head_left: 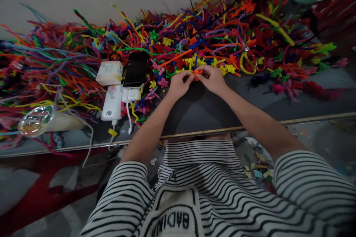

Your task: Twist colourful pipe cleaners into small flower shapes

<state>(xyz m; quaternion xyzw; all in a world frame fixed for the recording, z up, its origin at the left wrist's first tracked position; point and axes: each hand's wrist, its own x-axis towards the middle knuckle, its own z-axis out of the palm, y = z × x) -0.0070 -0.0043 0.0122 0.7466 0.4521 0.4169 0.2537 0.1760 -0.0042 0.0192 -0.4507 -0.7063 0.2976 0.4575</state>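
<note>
Both my hands meet at the middle of the dark table, near the edge of a heap of fuzzy pipe cleaners. Between their fingertips is a small orange pipe cleaner piece (198, 74), bent into a shape I cannot fully make out. My left hand (180, 82) pinches it from the left, thumb and forefinger together. From the right, my right hand (213, 79) pinches the same piece. Yellow pipe cleaner flowers (191, 61) lie just beyond my fingers. Scissors with yellow and red handles (248, 63) rest on the heap to the right.
A black phone (136, 68), a white box (109, 72) and a white power bank (112, 103) with cables sit left of my hands. A clear tape roll (37, 121) lies farther left. The pipe cleaner heap (83, 37) runs along the wall. A red chair (336, 11) stands at the right.
</note>
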